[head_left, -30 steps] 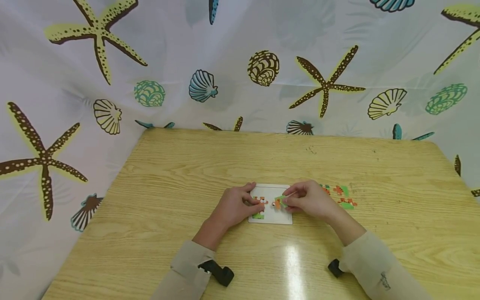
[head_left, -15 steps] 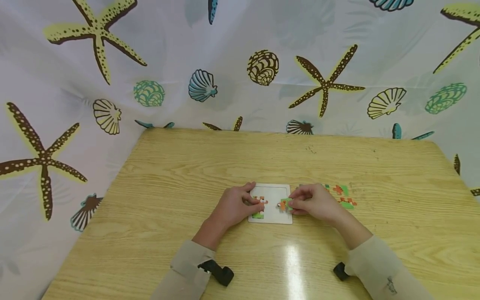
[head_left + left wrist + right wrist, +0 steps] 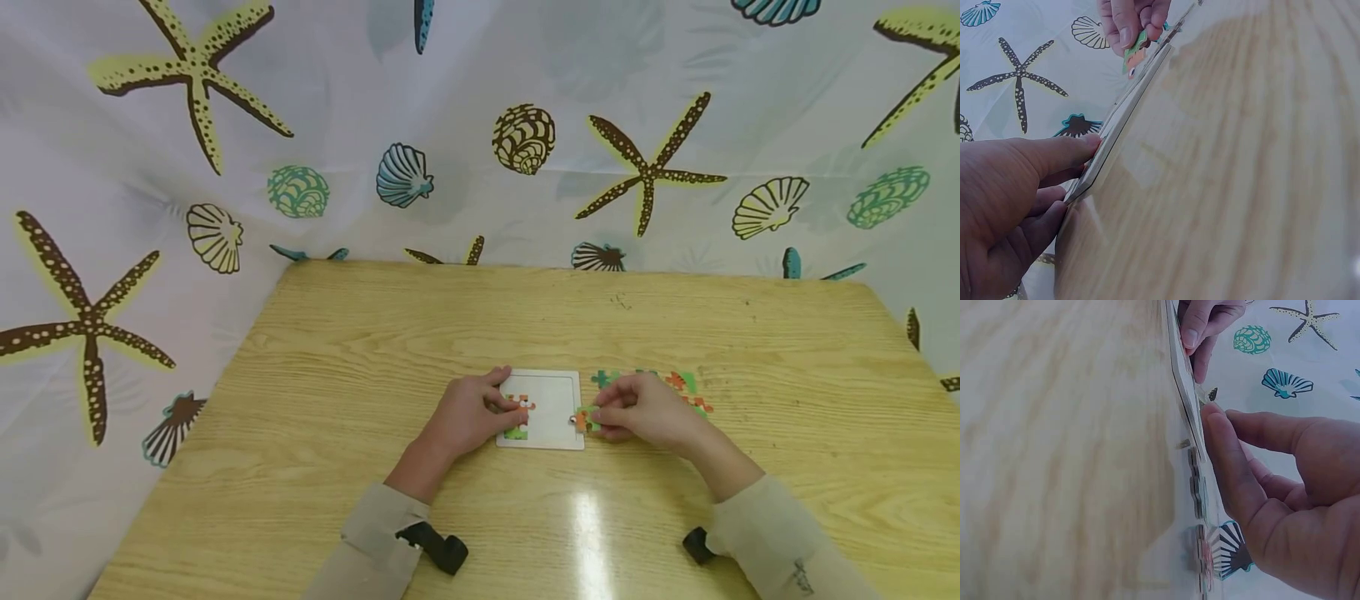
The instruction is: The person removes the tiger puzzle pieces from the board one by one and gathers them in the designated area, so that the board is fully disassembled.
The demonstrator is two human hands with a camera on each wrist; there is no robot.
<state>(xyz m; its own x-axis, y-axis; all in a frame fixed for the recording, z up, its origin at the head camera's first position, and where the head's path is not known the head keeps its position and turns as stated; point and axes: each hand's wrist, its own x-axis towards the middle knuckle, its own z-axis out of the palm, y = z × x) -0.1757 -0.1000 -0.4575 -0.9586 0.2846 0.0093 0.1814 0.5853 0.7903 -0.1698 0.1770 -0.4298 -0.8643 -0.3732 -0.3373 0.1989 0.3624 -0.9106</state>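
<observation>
My left hand (image 3: 467, 417) holds a white puzzle board (image 3: 551, 383) by its left side, the thumb lying over the joined orange-and-green jigsaw pieces (image 3: 517, 432) there. In the left wrist view, the thumb is on top of the board (image 3: 1112, 139) and the other fingers are at its edge. Between thumb and fingertips, my right hand (image 3: 647, 410) pinches a green-and-orange jigsaw piece (image 3: 583, 420) over the board's right edge. That jigsaw piece (image 3: 1135, 59) is tilted in the left wrist view. Part of it is hidden by the fingers.
Several loose jigsaw pieces (image 3: 681, 381) lie on the wooden table (image 3: 420, 325) right of the board, some partly behind my right hand. A cloth (image 3: 465, 92) printed with starfish and shells hangs behind the table. Each sleeve has a black strap-like device (image 3: 442, 546) at the wrist.
My right hand has moved right and slightly toward me with the jigsaw piece, from over the board to its right edge, and the piece has turned. The left hand has stayed put.
</observation>
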